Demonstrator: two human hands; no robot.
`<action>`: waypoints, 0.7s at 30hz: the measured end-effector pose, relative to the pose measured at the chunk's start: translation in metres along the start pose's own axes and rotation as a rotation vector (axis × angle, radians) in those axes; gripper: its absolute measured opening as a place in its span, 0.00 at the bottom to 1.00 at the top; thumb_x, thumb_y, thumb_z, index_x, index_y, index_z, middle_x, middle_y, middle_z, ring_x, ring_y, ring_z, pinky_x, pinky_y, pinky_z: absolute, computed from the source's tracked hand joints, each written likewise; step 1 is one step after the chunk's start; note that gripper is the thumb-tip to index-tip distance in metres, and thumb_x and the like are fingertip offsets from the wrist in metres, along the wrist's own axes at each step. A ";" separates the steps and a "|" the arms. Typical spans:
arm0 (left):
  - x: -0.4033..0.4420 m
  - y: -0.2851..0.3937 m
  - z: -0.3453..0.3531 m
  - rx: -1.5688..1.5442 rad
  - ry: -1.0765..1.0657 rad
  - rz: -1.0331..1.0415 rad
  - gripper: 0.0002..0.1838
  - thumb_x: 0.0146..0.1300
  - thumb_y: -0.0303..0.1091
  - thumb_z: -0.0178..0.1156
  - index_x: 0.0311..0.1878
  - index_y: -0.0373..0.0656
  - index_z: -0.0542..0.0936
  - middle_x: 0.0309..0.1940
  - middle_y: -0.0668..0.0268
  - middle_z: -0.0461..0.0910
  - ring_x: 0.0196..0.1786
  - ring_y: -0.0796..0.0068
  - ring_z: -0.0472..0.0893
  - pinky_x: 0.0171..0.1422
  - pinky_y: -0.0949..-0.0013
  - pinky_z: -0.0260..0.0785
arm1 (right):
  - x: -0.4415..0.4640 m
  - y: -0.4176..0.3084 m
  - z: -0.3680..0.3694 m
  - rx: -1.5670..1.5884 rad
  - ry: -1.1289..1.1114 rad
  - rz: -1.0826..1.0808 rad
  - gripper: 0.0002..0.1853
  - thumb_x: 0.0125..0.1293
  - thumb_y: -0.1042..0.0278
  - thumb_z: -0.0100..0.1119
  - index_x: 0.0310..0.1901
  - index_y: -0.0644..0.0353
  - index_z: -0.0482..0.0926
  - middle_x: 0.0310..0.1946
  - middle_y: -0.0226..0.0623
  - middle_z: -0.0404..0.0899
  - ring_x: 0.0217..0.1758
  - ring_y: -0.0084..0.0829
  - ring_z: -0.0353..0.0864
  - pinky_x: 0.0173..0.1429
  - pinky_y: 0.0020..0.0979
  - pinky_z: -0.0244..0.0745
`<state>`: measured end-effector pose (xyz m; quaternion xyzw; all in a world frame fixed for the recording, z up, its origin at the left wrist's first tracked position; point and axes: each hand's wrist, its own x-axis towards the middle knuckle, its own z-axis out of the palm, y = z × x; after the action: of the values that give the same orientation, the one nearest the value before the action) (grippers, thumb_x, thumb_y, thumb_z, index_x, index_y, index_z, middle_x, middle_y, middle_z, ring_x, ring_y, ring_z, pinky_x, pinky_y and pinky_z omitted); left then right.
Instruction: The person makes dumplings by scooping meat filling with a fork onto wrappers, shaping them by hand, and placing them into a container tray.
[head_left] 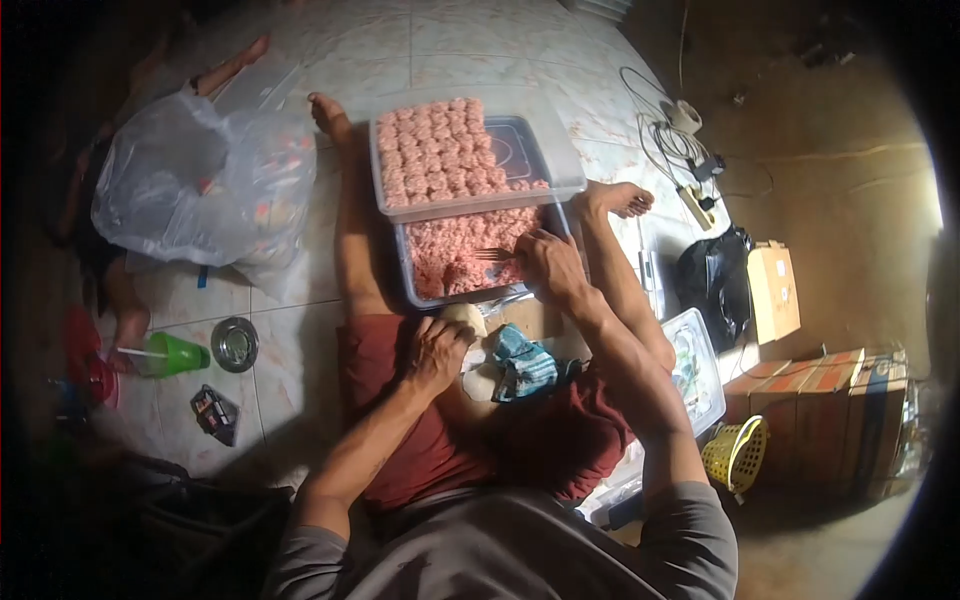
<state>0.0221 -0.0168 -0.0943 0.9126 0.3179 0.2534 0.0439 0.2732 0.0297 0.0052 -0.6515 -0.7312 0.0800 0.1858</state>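
Observation:
My right hand (548, 268) grips a fork (492, 255), its tines over the crumbly pink mass (440, 252) in the lower plastic tub (470, 299). Resting on the back of that tub is a clear plastic tray (480, 208) with rows of pink shaped mounds (432, 145); its right part shows bare plastic. My left hand (440, 355) lies over my thigh, fingers curled against a pale rounded thing (464, 317) whose kind I cannot make out. Beside it are a blue-and-white striped cloth (525, 365) and another pale piece (482, 382).
To the left are a big clear plastic bag (205, 185), a green cup (182, 353), a metal dish (234, 344) and another person's limbs. At right lie a cable with a power strip (696, 206), a black bag (715, 280), a clear tub (695, 370), a yellow basket (735, 455) and cardboard boxes (815, 410).

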 end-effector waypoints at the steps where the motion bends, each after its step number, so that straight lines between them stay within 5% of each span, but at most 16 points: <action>1: -0.004 0.001 0.000 -0.057 -0.077 -0.061 0.08 0.63 0.35 0.59 0.41 0.44 0.83 0.43 0.64 0.84 0.53 0.66 0.83 0.59 0.59 0.70 | 0.015 0.002 0.010 -0.128 -0.063 -0.056 0.07 0.63 0.65 0.63 0.39 0.59 0.82 0.38 0.47 0.84 0.46 0.48 0.85 0.55 0.53 0.70; 3: -0.005 0.003 -0.005 -0.133 -0.099 -0.136 0.04 0.64 0.34 0.60 0.36 0.46 0.81 0.35 0.62 0.82 0.47 0.62 0.85 0.54 0.57 0.72 | 0.033 0.006 0.031 -0.306 -0.042 -0.192 0.07 0.64 0.64 0.60 0.36 0.57 0.80 0.36 0.43 0.83 0.44 0.43 0.85 0.60 0.58 0.66; 6: -0.021 -0.008 0.050 -0.413 -0.040 -0.201 0.04 0.63 0.34 0.62 0.36 0.45 0.82 0.37 0.59 0.82 0.45 0.56 0.85 0.50 0.54 0.74 | 0.051 0.028 0.091 -0.435 -0.118 -0.476 0.06 0.65 0.64 0.57 0.35 0.56 0.80 0.34 0.42 0.82 0.43 0.41 0.85 0.60 0.56 0.66; 8: -0.022 -0.013 0.055 -0.493 0.027 -0.135 0.10 0.64 0.39 0.69 0.38 0.43 0.84 0.37 0.58 0.84 0.42 0.54 0.84 0.46 0.55 0.77 | 0.063 -0.006 0.087 -0.355 -0.543 -0.395 0.03 0.63 0.68 0.58 0.34 0.53 0.81 0.36 0.38 0.85 0.45 0.37 0.86 0.64 0.53 0.66; 12: -0.022 -0.012 0.034 -0.551 -0.136 -0.286 0.12 0.65 0.42 0.69 0.35 0.42 0.84 0.35 0.56 0.85 0.41 0.53 0.85 0.46 0.55 0.77 | 0.073 -0.017 0.074 -0.632 -0.486 -0.361 0.05 0.63 0.69 0.59 0.38 0.52 0.84 0.40 0.34 0.87 0.51 0.36 0.86 0.67 0.50 0.64; 16: -0.014 -0.020 0.016 -0.560 -0.346 -0.400 0.15 0.67 0.46 0.68 0.37 0.42 0.85 0.35 0.52 0.85 0.41 0.51 0.86 0.44 0.54 0.77 | 0.072 -0.005 0.075 -0.382 -0.668 -0.399 0.05 0.63 0.69 0.58 0.38 0.51 0.83 0.39 0.34 0.86 0.48 0.37 0.85 0.64 0.51 0.62; 21: -0.004 -0.020 0.013 -0.613 -0.200 -0.425 0.15 0.65 0.46 0.70 0.40 0.43 0.87 0.34 0.52 0.86 0.39 0.52 0.87 0.44 0.56 0.77 | 0.069 -0.007 0.073 -0.434 -0.433 -0.330 0.05 0.66 0.67 0.58 0.37 0.53 0.83 0.37 0.37 0.85 0.46 0.39 0.86 0.65 0.53 0.63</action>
<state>0.0147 -0.0019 -0.1119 0.7911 0.4034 0.2317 0.3971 0.2338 0.1061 -0.0483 -0.5169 -0.8490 0.0277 -0.1063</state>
